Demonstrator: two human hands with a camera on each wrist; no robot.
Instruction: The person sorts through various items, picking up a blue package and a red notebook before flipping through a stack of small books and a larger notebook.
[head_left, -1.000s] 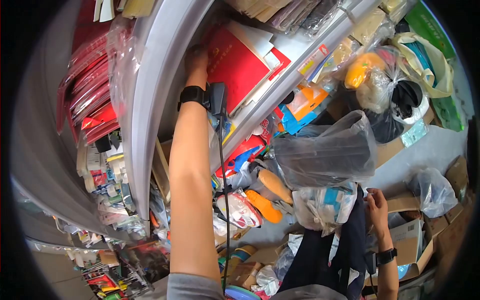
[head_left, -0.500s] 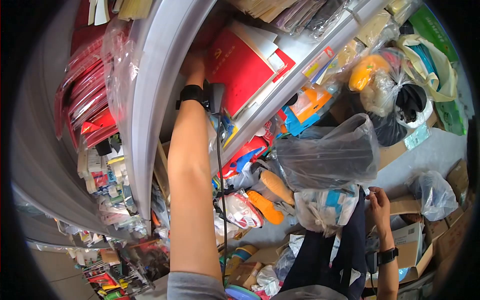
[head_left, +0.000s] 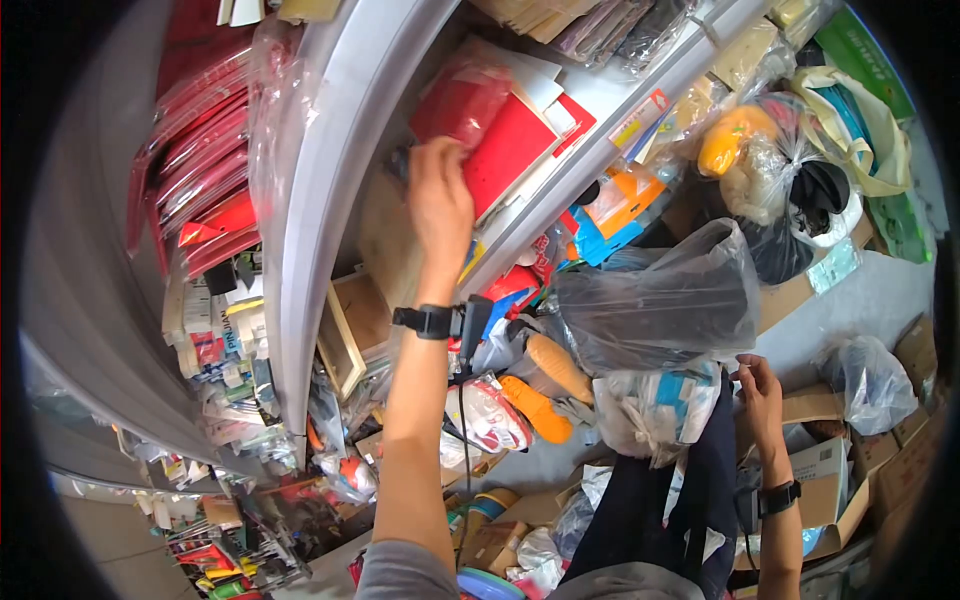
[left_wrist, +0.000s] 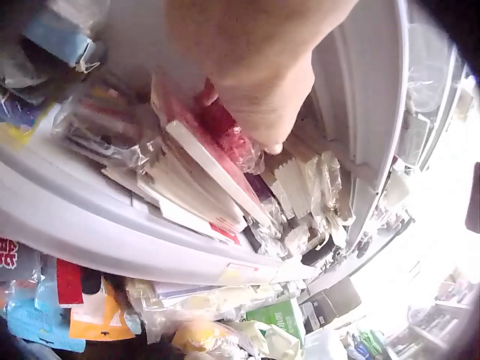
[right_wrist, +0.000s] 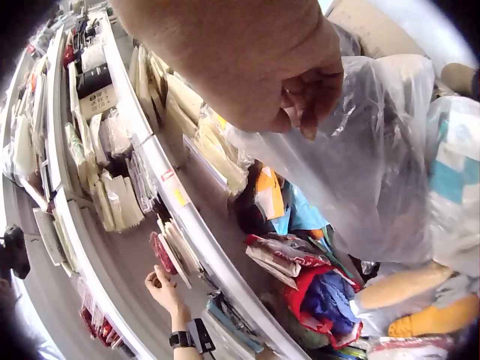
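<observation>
My left hand [head_left: 440,200] is over the shelf, its fingers pinching the near end of a red packet in clear wrapping [head_left: 465,95]. The packet lies across a red-covered book [head_left: 515,150], overlapping it in the head view. In the left wrist view the hand [left_wrist: 262,97] hides most of the packet; crinkled clear film shows below the fingers. Low on the right, my right hand [head_left: 762,395] has bent fingers at the rim of a large clear plastic bag [head_left: 655,300]. The right wrist view shows those curled fingertips [right_wrist: 309,124] against the bag.
A grey shelf edge [head_left: 590,150] runs diagonally before the book. Red wrapped packs [head_left: 205,160] fill the shelf at left. Below lie a white shoe [head_left: 490,415], orange shoe-shaped pieces [head_left: 535,410] and a bag with a teal-marked item [head_left: 660,405]. Open cartons [head_left: 825,480] stand at right.
My left hand has come out from deep in the shelf beside the book, toward me and right, bringing the red packet over the book. My right hand has shifted slightly up.
</observation>
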